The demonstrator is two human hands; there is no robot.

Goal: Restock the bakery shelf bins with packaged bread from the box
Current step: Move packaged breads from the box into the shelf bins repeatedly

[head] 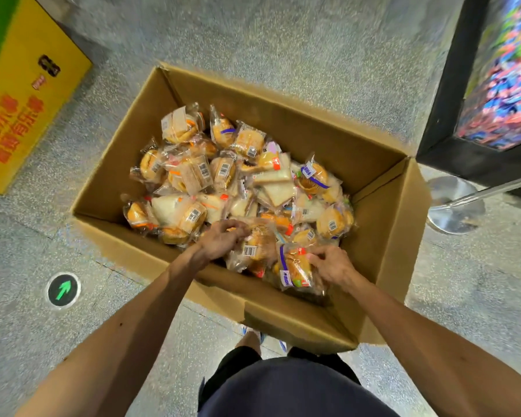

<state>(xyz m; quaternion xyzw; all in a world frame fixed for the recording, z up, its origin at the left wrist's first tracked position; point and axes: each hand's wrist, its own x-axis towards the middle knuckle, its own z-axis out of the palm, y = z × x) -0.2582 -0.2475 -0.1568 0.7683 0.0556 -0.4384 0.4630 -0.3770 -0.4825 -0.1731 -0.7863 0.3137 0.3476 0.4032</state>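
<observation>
An open cardboard box stands on the floor in front of me, holding several clear-wrapped bread packs: round buns and white sandwich slices. My left hand reaches into the near side of the box, fingers closed on a wrapped bun with a barcode label. My right hand grips a wrapped bun with a purple stripe at the near right corner. No shelf bins are in view.
A yellow and green carton stands at the left. A black-framed display rises at the right, with a metal stanchion base below it. A round green arrow marker is set in the speckled floor. My feet are under the box's near edge.
</observation>
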